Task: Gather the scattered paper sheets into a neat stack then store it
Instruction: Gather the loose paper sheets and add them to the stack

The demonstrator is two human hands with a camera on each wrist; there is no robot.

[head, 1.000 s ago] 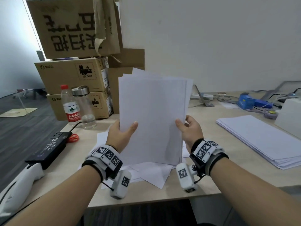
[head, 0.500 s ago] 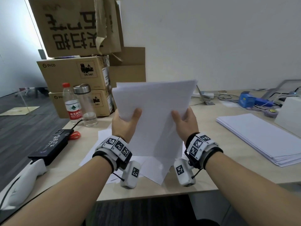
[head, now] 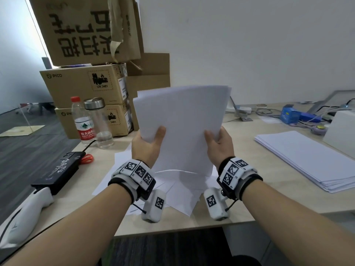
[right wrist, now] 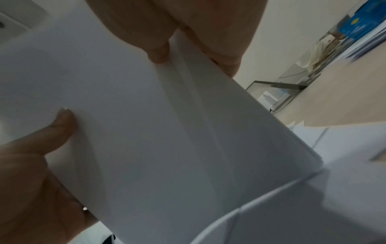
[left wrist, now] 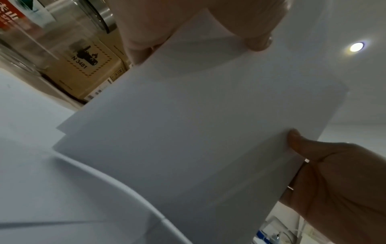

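1. The left hand [head: 148,148] and right hand [head: 221,145] each pinch a side edge of the paper sheaf [head: 184,127], thumbs in front.
2. The sheaf stands upright above loose sheets [head: 178,191] near the tabletop's [head: 259,191] front edge.

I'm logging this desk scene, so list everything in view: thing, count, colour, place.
held sheets: one bundle, white, upright between both hands
loose sheets: several, white, on desk under the hands
paper stack: one, white, desk right
cardboard boxes: several, brown, piled far left
water bottle: one, clear, red cap
glass bottle: one, clear, steel lid
black case: one, desk left
blue box: one, far right
desk: one, light wood
left hand: grips bundle's left edge
right hand: grips right edge
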